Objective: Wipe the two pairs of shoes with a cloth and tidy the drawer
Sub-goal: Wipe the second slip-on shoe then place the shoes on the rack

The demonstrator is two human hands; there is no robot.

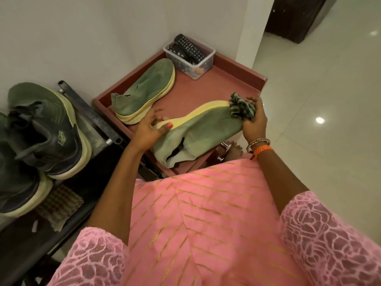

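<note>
Shoe (pixel 198 129) overhangs the drawer (pixel 237 79) front.
Your left hand (pixel 149 131) only pinches its sole; right hand (pixel 252 118) grips the cloth (pixel 241 107). Hard wiping could tip it out.

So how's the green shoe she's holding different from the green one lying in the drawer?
The held shoe is gripped at the sole by the left hand and wiped at its toe with the cloth in the right hand. The drawer shoe lies untouched. Both are green knit with yellowish soles.
</note>
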